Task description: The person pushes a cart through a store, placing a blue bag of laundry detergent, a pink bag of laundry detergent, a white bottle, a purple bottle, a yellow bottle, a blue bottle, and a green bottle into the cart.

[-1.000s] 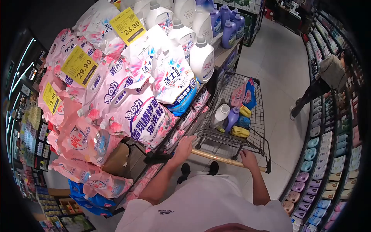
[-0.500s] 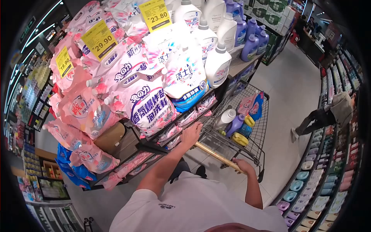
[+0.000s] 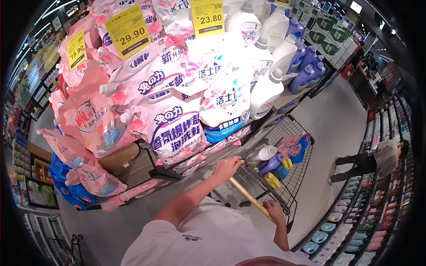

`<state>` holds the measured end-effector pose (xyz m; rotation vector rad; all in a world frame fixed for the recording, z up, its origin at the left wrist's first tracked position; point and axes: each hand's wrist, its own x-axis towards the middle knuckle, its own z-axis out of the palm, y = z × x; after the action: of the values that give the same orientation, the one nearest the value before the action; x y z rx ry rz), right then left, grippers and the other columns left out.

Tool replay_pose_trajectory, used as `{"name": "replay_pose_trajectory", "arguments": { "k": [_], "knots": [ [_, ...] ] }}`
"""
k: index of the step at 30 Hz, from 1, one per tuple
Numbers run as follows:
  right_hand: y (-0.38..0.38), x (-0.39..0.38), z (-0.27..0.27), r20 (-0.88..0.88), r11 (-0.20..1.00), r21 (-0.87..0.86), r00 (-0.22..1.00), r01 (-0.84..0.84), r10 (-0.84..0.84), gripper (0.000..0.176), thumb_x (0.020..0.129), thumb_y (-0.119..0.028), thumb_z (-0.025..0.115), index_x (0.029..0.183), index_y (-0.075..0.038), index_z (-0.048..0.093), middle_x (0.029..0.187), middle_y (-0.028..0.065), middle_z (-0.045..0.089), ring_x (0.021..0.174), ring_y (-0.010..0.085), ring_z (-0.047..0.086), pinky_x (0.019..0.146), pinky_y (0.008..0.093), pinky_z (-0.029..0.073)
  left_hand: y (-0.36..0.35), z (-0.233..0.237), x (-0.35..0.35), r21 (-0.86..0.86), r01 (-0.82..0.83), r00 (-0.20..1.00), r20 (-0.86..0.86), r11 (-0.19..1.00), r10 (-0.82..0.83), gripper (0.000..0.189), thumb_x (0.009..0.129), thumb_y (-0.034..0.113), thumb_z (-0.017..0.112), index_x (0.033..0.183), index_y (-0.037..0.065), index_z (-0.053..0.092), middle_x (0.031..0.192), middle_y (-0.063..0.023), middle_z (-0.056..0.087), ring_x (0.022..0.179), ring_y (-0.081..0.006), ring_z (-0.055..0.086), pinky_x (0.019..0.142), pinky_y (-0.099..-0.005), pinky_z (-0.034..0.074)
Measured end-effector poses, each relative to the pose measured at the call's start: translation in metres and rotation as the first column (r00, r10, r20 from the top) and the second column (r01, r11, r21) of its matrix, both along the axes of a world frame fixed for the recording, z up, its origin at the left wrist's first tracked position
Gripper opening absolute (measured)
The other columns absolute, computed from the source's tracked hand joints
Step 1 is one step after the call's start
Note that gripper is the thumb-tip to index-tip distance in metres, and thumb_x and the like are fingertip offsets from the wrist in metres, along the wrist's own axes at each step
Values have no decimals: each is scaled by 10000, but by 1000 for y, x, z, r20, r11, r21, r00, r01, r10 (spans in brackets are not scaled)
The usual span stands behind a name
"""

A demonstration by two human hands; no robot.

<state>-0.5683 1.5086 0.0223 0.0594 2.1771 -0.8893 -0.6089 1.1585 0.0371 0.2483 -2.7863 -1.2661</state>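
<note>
My left hand point(image 3: 227, 169) is wrapped around the left end of the yellowish handle point(image 3: 249, 196) of a shopping cart point(image 3: 296, 166). At the other end of the handle, my right hand point(image 3: 275, 211) curls around it. Inside the wire basket lie a white bottle point(image 3: 262, 154), a purple bottle point(image 3: 270, 163), yellow bottles point(image 3: 272, 180) and a blue item point(image 3: 280, 171). Toward the front of the cart sits a pink-and-blue bag point(image 3: 294, 147). Left of the cart, bags of laundry detergent point(image 3: 177, 128) are piled on a display.
The display shelf point(image 3: 146, 170) edge runs close along the cart's left side, with white jugs point(image 3: 267, 95) and purple bottles point(image 3: 303, 80) farther on. A person point(image 3: 377, 159) stands by the right-hand shelves point(image 3: 341, 221). Ahead, a dark counter point(image 3: 361, 84) stands beyond the aisle floor point(image 3: 326, 106).
The view has shifted, so the display looks larger and farther right. The cart and both hands keep their grip together. The person at right has moved slightly, legs now nearer the shelves.
</note>
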Motion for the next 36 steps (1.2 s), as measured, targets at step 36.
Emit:
{"name": "replay_pose_trajectory", "arguments": {
  "k": [36],
  "knots": [
    [-368, -333, 250, -953, 718, -19, 229, -696, 197, 355, 853, -31, 712, 1200, -66, 648, 1219, 94, 654, 1107, 314, 631, 920, 379, 515, 8, -50, -48, 57, 393, 916, -117, 918, -385, 298, 955, 385, 625, 968, 97, 702, 772, -137, 659, 830, -333, 634, 829, -442, 498]
  ]
}}
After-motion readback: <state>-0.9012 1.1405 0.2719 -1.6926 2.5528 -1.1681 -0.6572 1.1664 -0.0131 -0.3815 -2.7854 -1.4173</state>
